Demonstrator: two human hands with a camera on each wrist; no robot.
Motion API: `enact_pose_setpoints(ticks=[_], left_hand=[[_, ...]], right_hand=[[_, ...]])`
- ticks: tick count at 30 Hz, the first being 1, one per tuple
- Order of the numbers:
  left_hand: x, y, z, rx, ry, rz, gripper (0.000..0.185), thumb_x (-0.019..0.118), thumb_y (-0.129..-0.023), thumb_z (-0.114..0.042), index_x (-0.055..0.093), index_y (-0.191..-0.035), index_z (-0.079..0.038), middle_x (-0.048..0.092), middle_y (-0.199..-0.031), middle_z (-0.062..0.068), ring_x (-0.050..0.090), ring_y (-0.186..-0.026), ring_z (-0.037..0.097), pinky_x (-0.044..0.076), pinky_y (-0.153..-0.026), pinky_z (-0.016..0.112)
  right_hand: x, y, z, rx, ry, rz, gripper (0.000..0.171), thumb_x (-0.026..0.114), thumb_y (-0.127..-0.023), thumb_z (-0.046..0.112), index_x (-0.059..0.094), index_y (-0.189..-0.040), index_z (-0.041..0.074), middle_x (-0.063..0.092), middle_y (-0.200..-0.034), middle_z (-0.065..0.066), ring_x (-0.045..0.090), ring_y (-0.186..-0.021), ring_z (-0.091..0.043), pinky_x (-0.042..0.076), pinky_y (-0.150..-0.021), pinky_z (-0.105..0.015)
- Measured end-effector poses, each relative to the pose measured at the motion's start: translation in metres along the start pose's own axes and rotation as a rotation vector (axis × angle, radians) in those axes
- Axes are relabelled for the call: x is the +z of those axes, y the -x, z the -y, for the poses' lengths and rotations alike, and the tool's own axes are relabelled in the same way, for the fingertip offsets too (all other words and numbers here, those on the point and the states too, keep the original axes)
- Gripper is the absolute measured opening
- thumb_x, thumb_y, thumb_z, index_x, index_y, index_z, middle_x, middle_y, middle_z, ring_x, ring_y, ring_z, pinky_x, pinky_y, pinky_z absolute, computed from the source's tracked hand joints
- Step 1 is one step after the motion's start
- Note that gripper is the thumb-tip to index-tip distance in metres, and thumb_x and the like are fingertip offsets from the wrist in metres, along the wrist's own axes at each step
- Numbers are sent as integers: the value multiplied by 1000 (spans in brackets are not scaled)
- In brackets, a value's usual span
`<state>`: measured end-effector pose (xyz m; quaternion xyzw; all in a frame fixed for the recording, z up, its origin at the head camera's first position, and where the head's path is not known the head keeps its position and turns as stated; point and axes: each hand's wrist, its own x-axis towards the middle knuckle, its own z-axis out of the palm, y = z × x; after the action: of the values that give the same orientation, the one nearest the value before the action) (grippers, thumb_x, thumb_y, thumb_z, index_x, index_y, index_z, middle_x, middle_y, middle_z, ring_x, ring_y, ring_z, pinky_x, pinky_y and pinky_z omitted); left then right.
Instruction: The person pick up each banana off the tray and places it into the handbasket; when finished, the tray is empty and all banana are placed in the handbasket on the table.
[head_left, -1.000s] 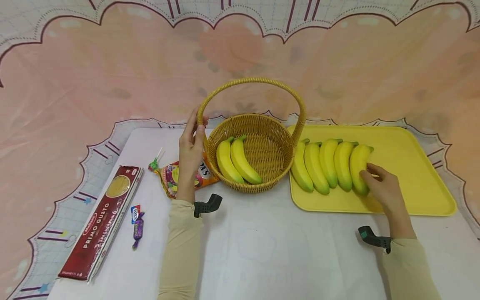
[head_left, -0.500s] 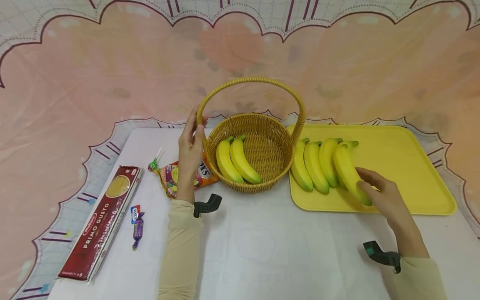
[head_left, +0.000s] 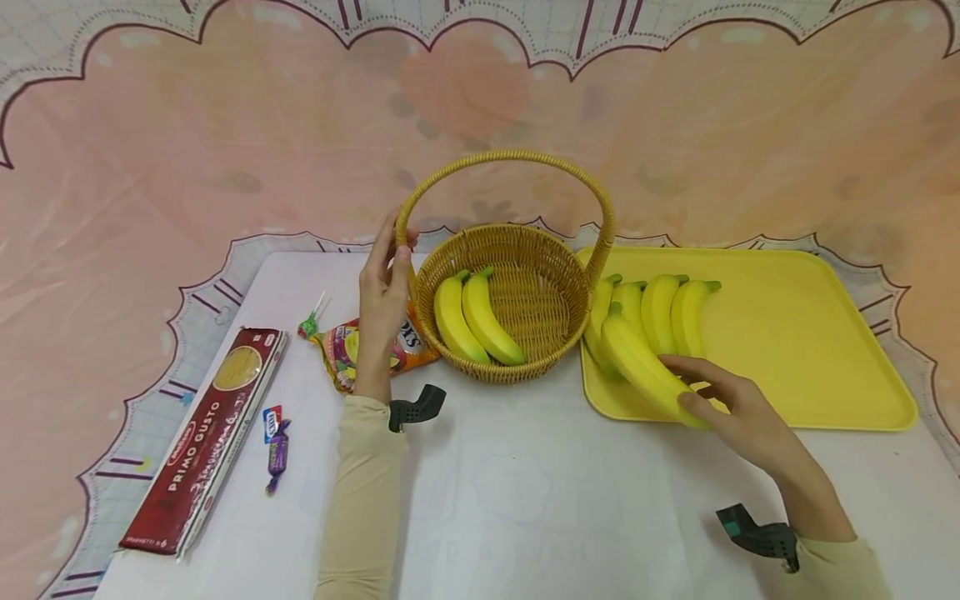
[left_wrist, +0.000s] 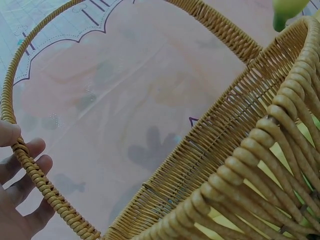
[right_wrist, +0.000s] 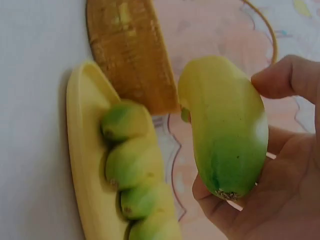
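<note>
**Asker:** Holding what, and where is each hand?

**Describer:** The right hand (head_left: 738, 412) has its fingers and thumb curled round the lower end of a yellow banana with a green tip (head_left: 647, 367), lifted just above the near left part of the flat yellow plastic tray (head_left: 825, 333). Four more bananas (head_left: 660, 312) lie side by side on the tray. The left hand (head_left: 382, 296) grips the arched handle at the left side of the round woven wicker basket (head_left: 510, 371), which holds two bananas (head_left: 472, 317) along its left half.

**Asker:** How should the banana go in cleanly?

**Describer:** My judgement: carry it over the right rim and under the handle arch, then lay it in the bare right half, curve matching the two inside. The left hand's grip should stop the basket from sliding.
</note>
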<state>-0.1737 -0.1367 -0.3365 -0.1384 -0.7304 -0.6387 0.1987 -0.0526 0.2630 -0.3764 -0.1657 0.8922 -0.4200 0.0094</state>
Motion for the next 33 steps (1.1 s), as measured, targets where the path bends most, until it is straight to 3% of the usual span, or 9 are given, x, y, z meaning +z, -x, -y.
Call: enact_pose_setpoints(ticks=[6,11,15,20,24,28,33], left_hand=[[-1,0,-2,-15,-11,-1,46,40,-101,-10,35,-147,-11,53,-125,23,50,-118,31,39,-69,23],[0,-1,-4,-20,-1,3,46,40,-101,-9,35,-147,-9,52,-125,24,49,-122,35,43,-81,21],[0,-2,-5,-31,2,1,46,40,-101,-9,35,-147,-9,52,-125,25,48,-124,34,44,-94,25],[-1,-1,-5,-47,9,5,47,41,-101,-9,35,-147,-12,52,-128,25,49,-125,28,40,-105,35],[-1,-1,-4,-50,16,8,47,41,-101,-10,35,-147,-12,52,-128,25,49,-124,27,40,-103,27],[-1,0,-4,-41,8,7,46,41,-101,-10,35,-147,-11,52,-127,25,49,-123,28,42,-92,24],[0,0,-5,-43,-6,8,46,40,-101,-10,35,-147,-12,53,-126,25,49,-124,29,41,-96,23]], right_hand=[[11,-12,13,-53,-2,51,43,56,-94,8,51,-136,13,54,-132,12,50,-102,4,40,-82,-15],[19,-29,25,-67,21,35,43,57,-94,12,51,-136,14,57,-131,-6,51,-97,2,41,-81,-16],[26,-46,34,-75,47,25,42,57,-94,15,51,-136,11,59,-129,-9,53,-98,-5,44,-80,-22],[33,-72,46,-4,69,50,45,54,-96,26,47,-139,13,56,-133,-8,54,-106,-18,45,-84,-35],[37,-94,53,32,64,82,48,50,-97,32,45,-141,13,55,-132,-9,52,-109,-23,43,-86,-39],[44,-115,58,47,72,107,48,48,-98,34,44,-141,13,55,-130,-10,51,-112,-25,43,-88,-42],[56,-138,59,64,70,127,50,48,-97,34,43,-142,14,50,-140,-10,49,-124,-29,41,-99,-47]])
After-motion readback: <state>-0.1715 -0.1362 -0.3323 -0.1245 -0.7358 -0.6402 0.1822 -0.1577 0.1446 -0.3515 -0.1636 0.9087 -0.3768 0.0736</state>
